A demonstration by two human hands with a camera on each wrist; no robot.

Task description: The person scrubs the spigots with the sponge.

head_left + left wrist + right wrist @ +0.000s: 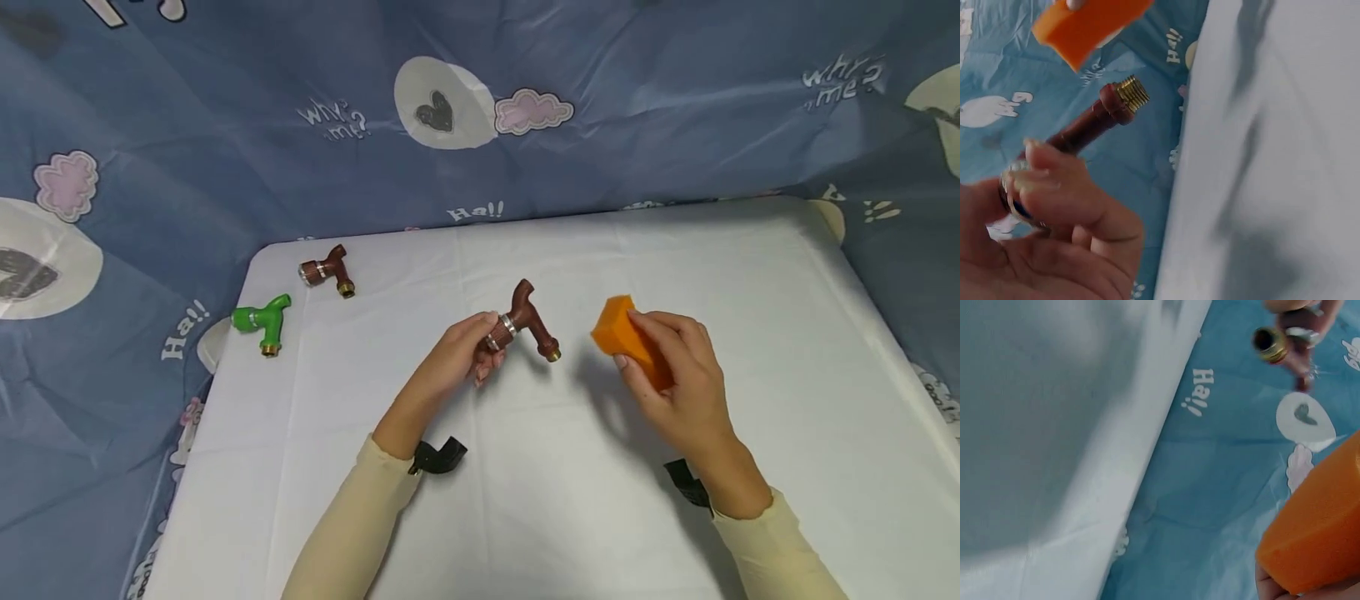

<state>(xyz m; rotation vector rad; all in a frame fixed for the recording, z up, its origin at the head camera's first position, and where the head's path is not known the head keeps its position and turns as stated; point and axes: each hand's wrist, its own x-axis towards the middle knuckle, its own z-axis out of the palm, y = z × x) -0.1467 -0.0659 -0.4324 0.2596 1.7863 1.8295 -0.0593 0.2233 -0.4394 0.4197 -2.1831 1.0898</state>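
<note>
A brown faucet [528, 319] with a brass threaded end is gripped by its ribbed knob in my left hand [467, 343], raised over the white table. In the left wrist view, the curled fingers hide the faucet's [1088, 126] knob end, while its brass thread points up and right. My right hand [686, 379] holds an orange sponge block [624, 333] between thumb and fingers, a short way right of the faucet and apart from it. The right wrist view shows the sponge [1319, 528] close up, with the faucet's brass opening [1269, 345] beyond it.
Another brown faucet [327, 270] lies at the table's back left. In front of it and nearer the left edge is a green faucet [264, 322]. A white cloth covers the table [525, 500]. Blue printed fabric [637, 125] hangs behind and at the sides.
</note>
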